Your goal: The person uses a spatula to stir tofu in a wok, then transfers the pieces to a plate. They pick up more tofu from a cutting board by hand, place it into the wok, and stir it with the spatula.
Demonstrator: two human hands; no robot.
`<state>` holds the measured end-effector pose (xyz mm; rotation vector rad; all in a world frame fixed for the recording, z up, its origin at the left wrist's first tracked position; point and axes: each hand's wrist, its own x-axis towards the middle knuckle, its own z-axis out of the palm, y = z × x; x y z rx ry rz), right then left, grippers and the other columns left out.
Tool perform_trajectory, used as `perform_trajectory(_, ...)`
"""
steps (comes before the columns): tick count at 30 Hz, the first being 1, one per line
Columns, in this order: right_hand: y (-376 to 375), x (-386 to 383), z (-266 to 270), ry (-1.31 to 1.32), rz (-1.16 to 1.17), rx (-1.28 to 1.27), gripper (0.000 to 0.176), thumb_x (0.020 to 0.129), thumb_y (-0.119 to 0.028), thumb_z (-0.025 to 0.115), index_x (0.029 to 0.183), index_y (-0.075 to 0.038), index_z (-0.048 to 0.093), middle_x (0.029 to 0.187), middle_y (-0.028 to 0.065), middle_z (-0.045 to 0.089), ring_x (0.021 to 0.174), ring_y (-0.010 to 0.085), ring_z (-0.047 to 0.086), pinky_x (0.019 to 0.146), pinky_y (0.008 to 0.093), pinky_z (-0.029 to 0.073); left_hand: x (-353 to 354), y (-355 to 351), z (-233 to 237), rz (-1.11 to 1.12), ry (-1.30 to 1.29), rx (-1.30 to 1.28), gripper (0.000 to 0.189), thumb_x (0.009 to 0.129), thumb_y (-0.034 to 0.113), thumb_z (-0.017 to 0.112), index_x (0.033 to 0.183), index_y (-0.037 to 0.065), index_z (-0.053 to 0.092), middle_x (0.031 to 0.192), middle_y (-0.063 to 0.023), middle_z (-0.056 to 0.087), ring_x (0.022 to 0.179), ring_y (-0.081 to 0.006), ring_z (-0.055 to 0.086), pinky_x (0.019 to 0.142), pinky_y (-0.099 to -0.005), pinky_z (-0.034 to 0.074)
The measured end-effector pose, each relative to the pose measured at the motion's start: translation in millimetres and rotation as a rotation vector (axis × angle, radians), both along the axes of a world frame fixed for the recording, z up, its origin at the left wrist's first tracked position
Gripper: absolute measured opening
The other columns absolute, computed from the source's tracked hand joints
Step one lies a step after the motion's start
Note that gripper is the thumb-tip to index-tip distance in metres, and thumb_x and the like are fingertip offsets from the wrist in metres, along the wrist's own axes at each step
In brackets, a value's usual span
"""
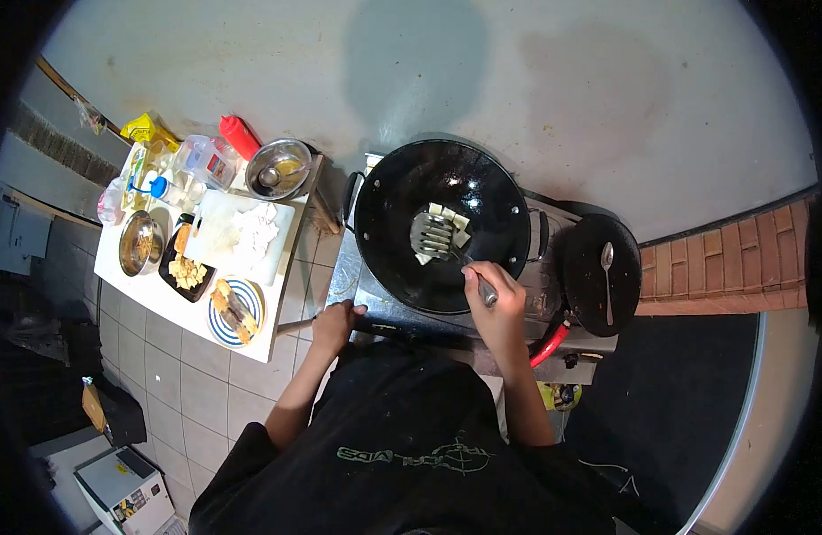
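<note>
My right hand (pixel 500 308) is closed around the handle of a slotted spatula (pixel 431 235). The spatula's metal head lies inside a large black wok (pixel 402 276), among several pale cubes that look like tofu (pixel 461 223). Some of those cubes sit partly under the head. Two handles stick out at the wok's sides, and it stands on a metal stove (pixel 366 308). At the stove's front left edge rests my left hand (pixel 335 325), fingers curled; whatever they grip, if anything, is hidden.
Right of the wok, a spoon (pixel 608 276) lies on a black pan (pixel 580 267) with a red handle. On the left table (pixel 170 308) are a cutting board (pixel 273 254), a striped plate (pixel 235 344), a tray of golden cubes (pixel 188 272), a steel bowl (pixel 280 189) and a red bottle (pixel 239 135).
</note>
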<state>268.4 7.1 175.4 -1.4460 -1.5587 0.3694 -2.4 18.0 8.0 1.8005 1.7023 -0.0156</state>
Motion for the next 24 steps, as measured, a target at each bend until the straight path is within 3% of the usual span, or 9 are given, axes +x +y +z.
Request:
perform_trajectory(12,-2.4,15.6,17.5,-0.152,-0.148,-0.008,0.006,0.086,-0.004,0.065,0.091,-0.001,0.063,0.078,0.0155,0.059,0.068,0.0342,0.06,0.061,0.0386,0.047,0.9,1.2,2.3,-0.03,0.003,0.009,0.051,0.095,0.054,0.044,0.097,0.007,0.065,0.09,-0.0224,0.068,0.089,-0.0418,0.065,0.076,-0.0541,0.049)
perform_trajectory(20,2.0,6.8,3.1,-0.126,-0.091,-0.008,0.005,0.088,-0.003,0.063,0.091,0.001,0.062,0.079,0.0152,0.06,0.069,0.0323,0.06,0.063,0.0371,0.047,-0.4,-0.1,2.0,0.028,-0.069,0.016,0.057,0.093,0.059,0.044,0.094,0.005,0.063,0.087,-0.0237,0.067,0.088,-0.0428,0.065,0.075,-0.0544,0.047)
perform_trajectory(24,0.7,1.6,5.1,-0.085,-0.039,-0.06,0.005,0.088,-0.002,0.062,0.091,0.002,0.062,0.082,0.0157,0.062,0.071,0.0323,0.06,0.065,0.0362,0.048,1.0,2.4,6.7,0.018,-0.013,-0.065,0.05,0.095,0.054,0.044,0.1,0.008,0.065,0.093,-0.0232,0.067,0.093,-0.0414,0.064,0.078,-0.0532,0.049)
